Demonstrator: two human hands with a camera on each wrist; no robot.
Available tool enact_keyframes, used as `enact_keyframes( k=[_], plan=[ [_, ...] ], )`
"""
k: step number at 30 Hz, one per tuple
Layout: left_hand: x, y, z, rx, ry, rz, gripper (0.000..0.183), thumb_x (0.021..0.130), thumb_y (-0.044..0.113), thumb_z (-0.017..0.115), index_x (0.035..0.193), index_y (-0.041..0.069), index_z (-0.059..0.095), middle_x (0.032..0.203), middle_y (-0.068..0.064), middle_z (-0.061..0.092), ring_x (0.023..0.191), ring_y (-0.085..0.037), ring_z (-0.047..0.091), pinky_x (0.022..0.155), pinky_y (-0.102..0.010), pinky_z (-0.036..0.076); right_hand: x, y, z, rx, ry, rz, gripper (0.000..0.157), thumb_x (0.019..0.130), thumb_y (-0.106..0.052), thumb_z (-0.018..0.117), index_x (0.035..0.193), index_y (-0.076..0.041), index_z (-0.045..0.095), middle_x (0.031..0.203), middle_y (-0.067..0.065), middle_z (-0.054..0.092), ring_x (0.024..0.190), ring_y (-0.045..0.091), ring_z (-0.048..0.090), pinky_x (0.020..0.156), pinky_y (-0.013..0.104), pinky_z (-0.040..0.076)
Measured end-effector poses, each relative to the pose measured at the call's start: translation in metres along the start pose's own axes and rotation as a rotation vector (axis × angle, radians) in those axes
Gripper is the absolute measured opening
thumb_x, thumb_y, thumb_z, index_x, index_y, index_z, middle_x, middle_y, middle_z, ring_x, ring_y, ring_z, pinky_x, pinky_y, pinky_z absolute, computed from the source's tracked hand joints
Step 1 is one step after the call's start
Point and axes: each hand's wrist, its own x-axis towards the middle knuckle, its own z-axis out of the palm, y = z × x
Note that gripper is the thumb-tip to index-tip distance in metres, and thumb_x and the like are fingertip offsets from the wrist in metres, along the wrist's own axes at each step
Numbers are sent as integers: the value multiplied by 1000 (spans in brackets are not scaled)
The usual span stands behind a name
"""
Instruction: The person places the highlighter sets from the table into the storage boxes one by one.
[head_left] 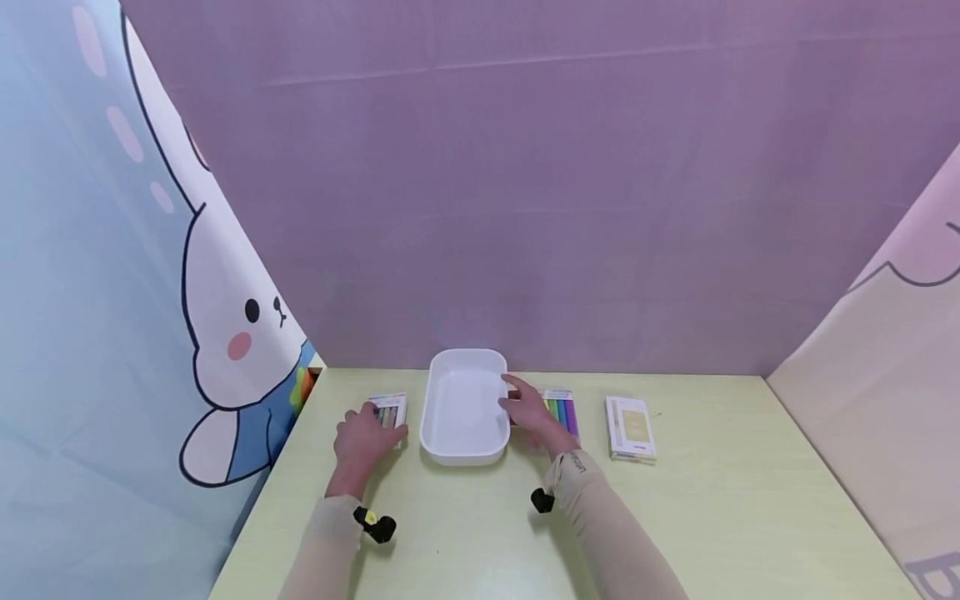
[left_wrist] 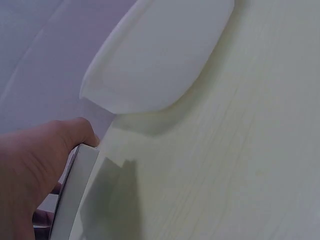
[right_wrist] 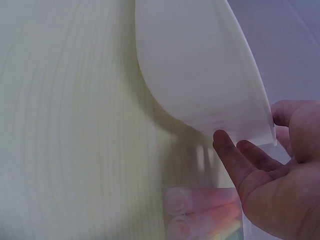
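A white tray (head_left: 465, 406) stands at the middle of the table's far side. My left hand (head_left: 369, 429) is just left of it and grips a flat pack of coloured markers (head_left: 392, 409). In the left wrist view my thumb (left_wrist: 75, 135) lies on the pack's white edge (left_wrist: 75, 195), which is tilted up off the table, with the tray (left_wrist: 155, 55) beyond it. My right hand (head_left: 517, 400) is at the tray's right rim, fingers loosely spread. In the right wrist view its fingertips (right_wrist: 225, 145) touch under the rim of the tray (right_wrist: 200, 70), above a second marker pack (right_wrist: 200, 215), also visible (head_left: 566, 412) beside that hand.
A white and tan flat box (head_left: 631, 427) lies right of the second marker pack. The pale yellow table (head_left: 465, 533) is hemmed in by a purple backdrop behind and printed cloth walls (head_left: 112, 333) on both sides.
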Motion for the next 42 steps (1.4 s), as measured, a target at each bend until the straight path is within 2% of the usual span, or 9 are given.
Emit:
enact_keyframes(
  k=[7, 15, 24, 31, 38, 42],
  plan=[
    [-12, 12, -7, -32, 91, 19, 90, 72, 60, 69, 134, -1, 45, 110, -29, 49, 95, -44, 50, 74, -58, 47, 0, 1, 0, 10, 9, 6, 54, 97, -10, 58, 148, -19, 41, 126, 21, 53, 98, 30, 62, 77, 38, 55],
    [-25, 37, -23, -20, 114, 14, 89, 73, 62, 67, 135, 1, 45, 109, -26, 50, 93, -41, 51, 73, -54, 49, -1, 0, -3, -11, 20, 4, 54, 97, -11, 58, 148, -19, 41, 125, 20, 54, 98, 29, 62, 78, 37, 55],
    [-38, 66, -38, -33, 179, 58, 87, 71, 61, 70, 132, 2, 48, 106, -26, 51, 93, -43, 51, 67, -55, 49, 2, 1, 0, 58, -21, 7, 55, 96, -10, 60, 148, -18, 43, 122, 20, 55, 95, 26, 62, 77, 35, 55],
    [-41, 91, -36, -41, 197, 113, 86, 71, 61, 69, 130, 1, 49, 104, -27, 51, 93, -44, 51, 65, -56, 50, 3, 4, 0, 61, -20, -2, 56, 96, -10, 59, 148, -18, 42, 124, 20, 55, 96, 27, 62, 78, 35, 55],
    [-37, 109, -26, 2, 168, 125, 88, 71, 60, 69, 134, 3, 48, 105, -25, 51, 95, -41, 51, 65, -52, 51, 3, 5, -2, 66, -25, -6, 55, 96, -8, 58, 149, -16, 41, 140, 24, 46, 113, 34, 58, 82, 37, 54],
    [-37, 117, -22, 12, 149, 131, 90, 71, 61, 70, 135, 3, 48, 109, -26, 52, 97, -41, 51, 68, -53, 52, 2, 2, -2, 44, -19, -10, 55, 96, -9, 58, 149, -16, 41, 143, 24, 43, 113, 35, 57, 79, 37, 55]
  ],
)
